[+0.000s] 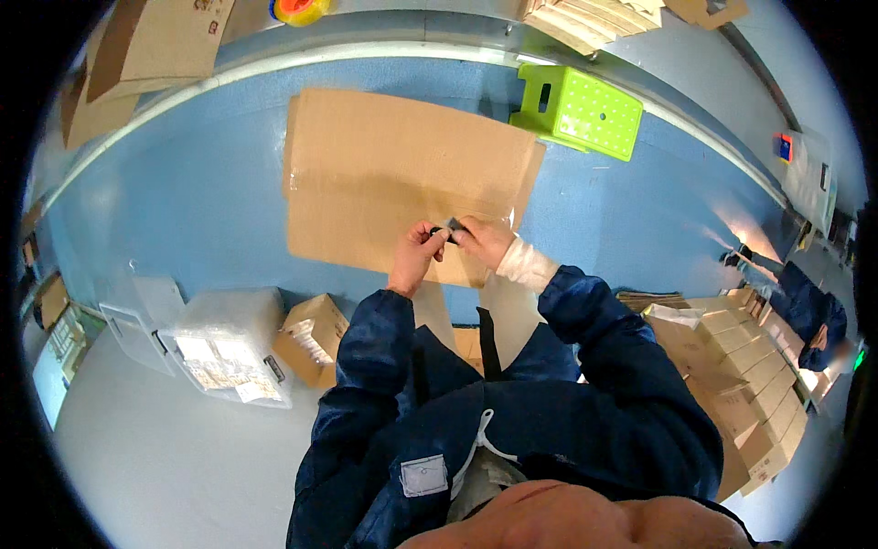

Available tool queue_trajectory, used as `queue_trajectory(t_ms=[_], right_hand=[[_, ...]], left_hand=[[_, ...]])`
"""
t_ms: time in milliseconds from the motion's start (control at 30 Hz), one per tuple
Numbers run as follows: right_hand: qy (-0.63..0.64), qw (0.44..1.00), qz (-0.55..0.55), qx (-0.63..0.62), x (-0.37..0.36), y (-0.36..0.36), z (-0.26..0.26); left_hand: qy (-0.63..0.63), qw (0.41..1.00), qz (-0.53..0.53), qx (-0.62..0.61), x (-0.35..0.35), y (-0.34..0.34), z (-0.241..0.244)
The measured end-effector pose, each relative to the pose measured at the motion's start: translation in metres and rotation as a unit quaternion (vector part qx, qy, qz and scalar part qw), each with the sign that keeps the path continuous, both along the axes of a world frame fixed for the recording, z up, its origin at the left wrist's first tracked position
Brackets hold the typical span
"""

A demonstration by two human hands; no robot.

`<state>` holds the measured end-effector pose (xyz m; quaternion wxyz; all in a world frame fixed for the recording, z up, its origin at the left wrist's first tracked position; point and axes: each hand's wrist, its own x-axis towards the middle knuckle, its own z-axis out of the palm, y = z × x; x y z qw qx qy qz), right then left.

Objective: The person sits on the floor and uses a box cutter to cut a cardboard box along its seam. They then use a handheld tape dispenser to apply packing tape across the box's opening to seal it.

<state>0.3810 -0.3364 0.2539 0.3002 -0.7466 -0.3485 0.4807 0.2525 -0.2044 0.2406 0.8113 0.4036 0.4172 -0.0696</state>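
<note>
My left hand [415,252] and my right hand [485,240] meet in front of me, fingertips close together. Between them is a small black and grey object [453,231], too small and too covered by fingers to name. Both hands pinch it. A pale wrap covers my right wrist. Below the hands, flattened cardboard sheets [398,158] lie stacked on the blue floor, with bits of clear tape at their edges. I cannot tell how far above the cardboard the hands are.
A green plastic step stool [583,113] stands beyond the cardboard. On the left are a clear plastic bin [226,343] and a small open carton [312,340]. Cardboard boxes [748,384] line the right, near another person [799,302]. A tape roll [300,9] lies at the top.
</note>
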Motion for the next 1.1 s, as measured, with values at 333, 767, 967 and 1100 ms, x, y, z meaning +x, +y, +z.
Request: queue_trajectory(t_ms=[333,767,967,1100], right_hand=[[-0.063,0.996,0.055,-0.019,-0.007,-0.021,0.055],[-0.118,0.985,-0.096,0.086,-0.012,-0.051,0.184],[-0.200,0.960,-0.197,0.015,0.002,-0.192,0.131],[-0.215,0.923,-0.312,-0.069,-0.048,-0.332,0.083]], left_hand=[[-0.017,0.997,-0.072,0.038,0.016,-0.010,0.056],[-0.063,0.980,0.187,-0.008,0.032,-0.055,0.166],[-0.035,0.992,0.119,-0.034,-0.064,0.028,0.236],[0.028,0.987,-0.099,-0.123,-0.120,0.032,0.324]])
